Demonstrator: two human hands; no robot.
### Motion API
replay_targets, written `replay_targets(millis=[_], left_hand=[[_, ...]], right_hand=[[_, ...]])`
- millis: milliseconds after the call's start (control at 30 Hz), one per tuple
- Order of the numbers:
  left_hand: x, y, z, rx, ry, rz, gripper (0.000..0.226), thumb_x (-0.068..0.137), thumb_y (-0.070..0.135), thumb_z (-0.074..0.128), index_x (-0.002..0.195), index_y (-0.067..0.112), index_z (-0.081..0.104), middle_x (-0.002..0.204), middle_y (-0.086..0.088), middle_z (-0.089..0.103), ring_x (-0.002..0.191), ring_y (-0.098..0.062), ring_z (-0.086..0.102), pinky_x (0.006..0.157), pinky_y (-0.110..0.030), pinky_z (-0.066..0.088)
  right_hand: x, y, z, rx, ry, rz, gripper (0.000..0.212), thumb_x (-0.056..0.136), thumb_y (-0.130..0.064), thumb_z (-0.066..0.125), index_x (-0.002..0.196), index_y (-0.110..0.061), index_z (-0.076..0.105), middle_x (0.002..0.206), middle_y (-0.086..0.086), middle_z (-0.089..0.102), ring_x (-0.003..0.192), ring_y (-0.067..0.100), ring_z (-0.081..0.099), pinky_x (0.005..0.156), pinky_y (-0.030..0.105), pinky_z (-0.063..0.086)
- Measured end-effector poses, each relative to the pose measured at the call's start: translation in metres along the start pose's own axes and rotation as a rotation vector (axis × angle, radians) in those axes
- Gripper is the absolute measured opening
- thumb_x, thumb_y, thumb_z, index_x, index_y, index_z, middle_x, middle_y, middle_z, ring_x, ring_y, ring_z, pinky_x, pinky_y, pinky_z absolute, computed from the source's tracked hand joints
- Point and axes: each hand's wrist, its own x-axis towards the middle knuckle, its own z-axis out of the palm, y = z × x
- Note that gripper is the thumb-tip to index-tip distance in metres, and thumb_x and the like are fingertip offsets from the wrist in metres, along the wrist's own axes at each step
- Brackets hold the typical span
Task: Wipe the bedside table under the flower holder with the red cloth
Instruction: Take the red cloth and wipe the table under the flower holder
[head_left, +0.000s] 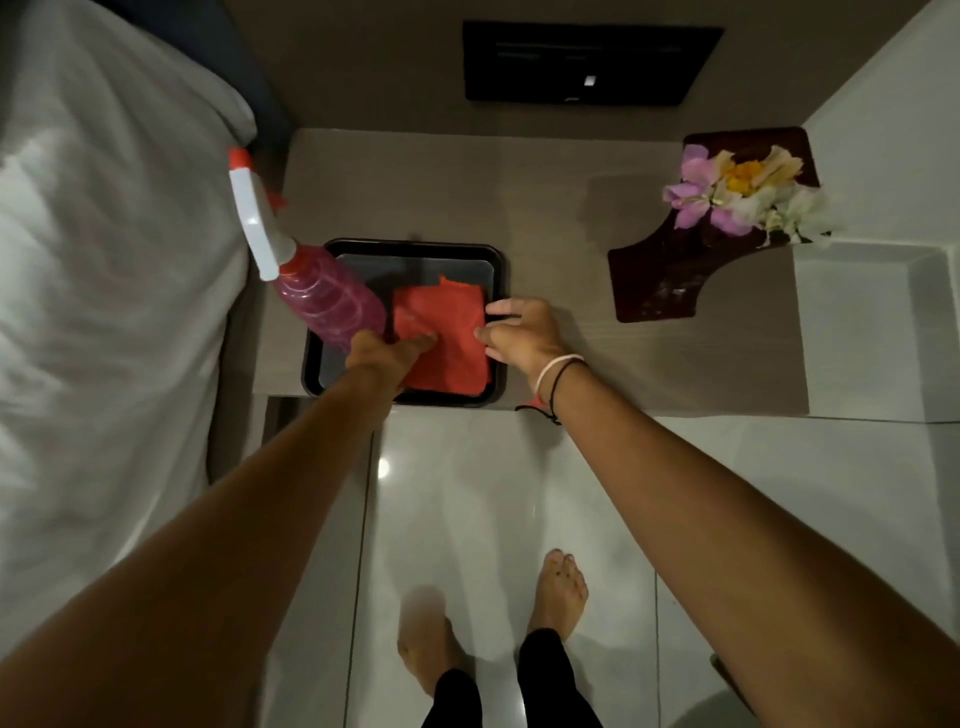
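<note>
The red cloth (448, 332) lies folded in a black tray (496, 260) on the grey bedside table (545, 197). My left hand (387, 356) rests flat on the cloth's left part, fingers stretched. My right hand (522, 338) touches the cloth's right edge with curled fingers; a firm grip is not visible. The dark brown flower holder (670, 280) with pink, white and yellow flowers (737, 195) stands at the table's right end, away from both hands.
A pink spray bottle (322, 296) with a white and red trigger stands in the tray's left side, beside my left hand. A white bed (104, 291) lies to the left. A black wall panel (587, 65) hangs behind the table. My bare feet stand on glossy floor tiles.
</note>
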Motion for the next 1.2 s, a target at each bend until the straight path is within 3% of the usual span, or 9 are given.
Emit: replay_targets(millis=[233,367,533,600,667,733,900,1033,1200], left_hand=[[-0.038,0.009,-0.001,-0.179,-0.206,0.168,0.044,0.085,0.014,0.073,0.126,0.001,0.064,0.128,-0.020,0.068,0.118,-0.036,0.066,0.101,-0.055,0.056],[-0.064,0.007,0.001,-0.262,-0.442,0.173,0.035,0.086,0.011,0.071,0.121,0.008,0.068,0.112,-0.008,0.073,0.107,-0.026,0.068,0.072,-0.039,0.065],[-0.097,-0.007,0.030,0.061,-0.669,0.214,0.038,0.082,0.016,0.078,0.120,0.014,0.072,0.110,-0.004,0.077,0.107,-0.026,0.071,0.078,-0.036,0.064],[-0.110,-0.007,0.043,0.314,-0.607,0.384,0.029,0.080,0.029,0.082,0.107,0.019,0.075,0.105,-0.004,0.078,0.102,-0.025,0.074,0.084,-0.038,0.064],[-0.124,0.001,0.054,0.460,-0.451,0.618,0.031,0.080,0.041,0.081,0.100,0.020,0.072,0.097,-0.001,0.076,0.089,-0.016,0.074,0.076,-0.020,0.061],[-0.141,0.022,0.059,0.540,-0.274,0.831,0.037,0.086,0.046,0.072,0.112,0.020,0.069,0.099,0.001,0.071,0.087,-0.011,0.070,0.068,-0.008,0.050],[-0.176,0.093,0.096,0.792,-0.128,1.330,0.060,0.099,0.047,0.051,0.149,0.017,0.043,0.150,-0.016,0.047,0.135,-0.032,0.048,0.109,-0.048,0.047],[-0.179,0.136,0.144,1.077,-0.085,1.487,0.079,0.098,0.059,0.042,0.162,0.021,0.019,0.171,-0.021,0.012,0.157,-0.037,0.017,0.127,-0.051,0.020],[-0.147,0.162,0.186,1.343,-0.081,1.422,0.086,0.094,0.072,0.032,0.163,0.030,0.003,0.172,-0.021,-0.001,0.160,-0.038,0.000,0.129,-0.054,0.005]], right_hand=[[-0.036,0.018,-0.026,0.475,-0.163,0.049,0.044,0.092,-0.016,0.074,0.132,-0.002,0.061,0.135,0.020,0.065,0.127,0.033,0.061,0.108,0.041,0.052],[-0.059,0.039,-0.038,0.677,-0.311,0.058,0.038,0.082,-0.050,0.077,0.107,-0.021,0.077,0.129,0.007,0.070,0.117,0.023,0.067,0.111,0.042,0.046],[-0.096,0.088,-0.074,0.953,-0.334,0.085,0.059,0.085,-0.049,0.075,0.135,-0.019,0.065,0.138,0.014,0.067,0.126,0.034,0.065,0.100,0.052,0.056],[-0.113,0.108,-0.086,1.014,-0.288,0.098,0.052,0.092,-0.036,0.072,0.137,-0.014,0.061,0.135,0.017,0.068,0.123,0.036,0.066,0.096,0.052,0.058],[-0.129,0.126,-0.100,1.112,-0.214,0.110,0.043,0.097,-0.030,0.065,0.136,-0.013,0.061,0.133,0.016,0.069,0.122,0.034,0.067,0.094,0.049,0.060],[-0.141,0.138,-0.115,1.204,-0.135,0.083,0.045,0.099,-0.028,0.060,0.140,-0.012,0.058,0.138,0.014,0.066,0.124,0.032,0.066,0.097,0.048,0.057],[-0.150,0.148,-0.146,1.314,0.069,0.047,0.047,0.085,-0.014,0.066,0.132,-0.012,0.063,0.117,0.011,0.078,0.102,0.029,0.077,0.094,0.047,0.054],[-0.140,0.140,-0.159,1.309,0.142,0.034,0.039,0.082,-0.010,0.066,0.120,-0.014,0.065,0.114,0.011,0.076,0.103,0.030,0.073,0.096,0.048,0.054],[-0.122,0.124,-0.166,1.266,0.205,-0.003,0.048,0.103,-0.013,0.047,0.151,-0.010,0.041,0.149,0.020,0.053,0.133,0.041,0.053,0.100,0.050,0.050]])
